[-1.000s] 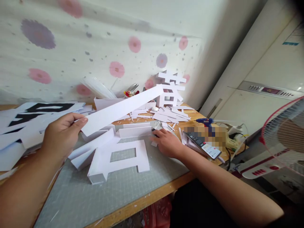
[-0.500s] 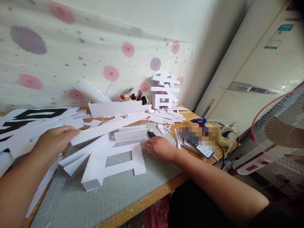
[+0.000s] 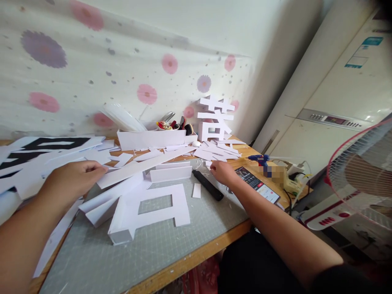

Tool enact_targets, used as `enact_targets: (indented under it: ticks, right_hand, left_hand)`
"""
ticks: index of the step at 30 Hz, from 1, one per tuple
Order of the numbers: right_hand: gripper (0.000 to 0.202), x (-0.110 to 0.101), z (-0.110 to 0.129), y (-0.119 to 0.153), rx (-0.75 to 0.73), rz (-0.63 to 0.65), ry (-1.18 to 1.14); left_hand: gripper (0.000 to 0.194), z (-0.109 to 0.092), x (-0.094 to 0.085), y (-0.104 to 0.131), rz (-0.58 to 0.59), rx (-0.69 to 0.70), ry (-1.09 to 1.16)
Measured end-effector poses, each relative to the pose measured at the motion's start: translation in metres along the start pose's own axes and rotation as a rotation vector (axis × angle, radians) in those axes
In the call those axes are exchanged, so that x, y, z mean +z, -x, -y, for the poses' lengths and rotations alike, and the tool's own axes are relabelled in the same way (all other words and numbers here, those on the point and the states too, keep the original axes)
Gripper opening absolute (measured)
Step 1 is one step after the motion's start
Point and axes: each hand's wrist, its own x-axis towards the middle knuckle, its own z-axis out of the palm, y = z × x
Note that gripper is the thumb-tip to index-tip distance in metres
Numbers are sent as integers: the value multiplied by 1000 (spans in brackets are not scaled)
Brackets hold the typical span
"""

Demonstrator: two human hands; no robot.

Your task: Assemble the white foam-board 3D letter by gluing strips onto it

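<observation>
The left hand (image 3: pixel 72 181) is resting palm-down, fingers together, on the near end of the long white strip (image 3: pixel 143 165), now lying flat rather than raised. The right hand (image 3: pixel 223 172), fingers loosely curled among paper scraps (image 3: pixel 214 149), is sitting beyond the black knife (image 3: pixel 207 185), which it covered earlier.

Both forearms are bare from wrist to elbow, with no sleeve, watch, bracelet or ring to be seen. The left hand (image 3: pixel 72 181) enters from about 8 o'clock, the right hand (image 3: pixel 223 172) from about 4 o'clock. Dark, near-black clothing (image 3: pixel 254 265) shows below the right forearm, at about 5 o'clock.
</observation>
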Motion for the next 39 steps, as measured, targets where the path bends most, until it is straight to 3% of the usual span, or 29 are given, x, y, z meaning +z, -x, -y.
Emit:
enact_targets:
  ticks: [6, 12, 16, 19, 21, 23, 26, 28, 30, 33, 39]
  right_hand:
    - [33, 6, 5, -14, 39, 31, -7]
    - [17, 3, -2, -5, 32, -35, -140]
    - [29, -9, 6, 20, -43, -96, -270]
    - [43, -16, 22, 37, -210, -163, -420]
    - [48, -19, 36, 46, -367, -228, -582]
    - [40, -19, 51, 50, -485, -230, -755]
    - [19, -18, 79, 51, -583, -8, -989]
    - [14, -15, 101, 47, -661, 164, -1095]
    - [14, -11, 122, 41, -745, 253, -1119]
    - [16, -3, 148, 30, -828, 288, -1074]
    - [18, 13, 172, 21, -966, 391, -963]
  left_hand:
    - [27, -34, -7, 23, -182, -34, -24]
    - [12, -45, -19, 30, -203, 25, 73]
    - [12, -48, -16, 41, -423, 294, 151]
    - [11, -53, -9, 55, -470, 531, 220]
    - [8, -58, -6, 63, -429, 628, 275]
    - [8, -62, -3, 69, -357, 708, 327]
    - [10, -65, 0, 72, -203, 774, 389]
    - [10, -63, 1, 70, -109, 742, 436]
    - [9, -59, 2, 67, -40, 681, 500]
    - [7, -55, 2, 62, 29, 670, 552]
    - [5, -52, -10, 54, 328, 891, 275]
